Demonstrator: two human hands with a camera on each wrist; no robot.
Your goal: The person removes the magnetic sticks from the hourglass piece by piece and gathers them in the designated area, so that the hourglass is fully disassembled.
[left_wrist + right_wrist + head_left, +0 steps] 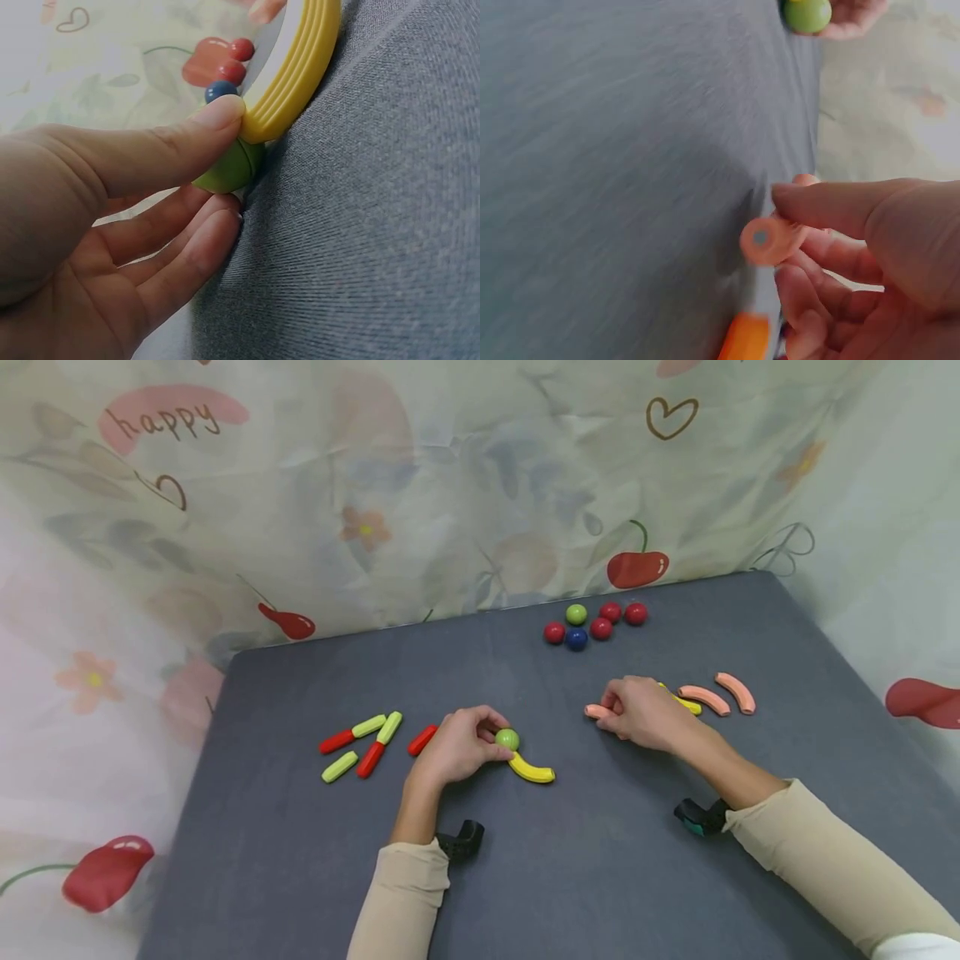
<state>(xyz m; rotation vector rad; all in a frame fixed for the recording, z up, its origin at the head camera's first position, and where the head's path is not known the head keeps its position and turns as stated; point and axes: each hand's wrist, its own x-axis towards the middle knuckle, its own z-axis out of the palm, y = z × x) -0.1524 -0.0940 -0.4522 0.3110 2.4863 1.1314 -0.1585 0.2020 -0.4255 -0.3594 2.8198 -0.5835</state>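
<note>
My left hand (459, 745) holds a light green ball (507, 740) between thumb and fingers, low over the grey cloth. One end of a yellow curved stick (532, 770) meets the ball right at the thumb tip; in the left wrist view the yellow stick (294, 71) shows grooves along its length. Further right, my right hand (643, 712) pinches a pink curved stick (597, 712) between thumb and fingers. Its end, with a small grey dot in the middle, faces the right wrist camera on the pink stick (769, 240). The hand covers much of this stick.
Beyond my right hand lie another yellow stick (690, 705) and two pink curved sticks (705, 699). Several red balls (635, 613), a blue ball (577, 638) and a green ball (576, 614) cluster at the back. Left are red sticks (337, 742) and light green sticks (340, 767).
</note>
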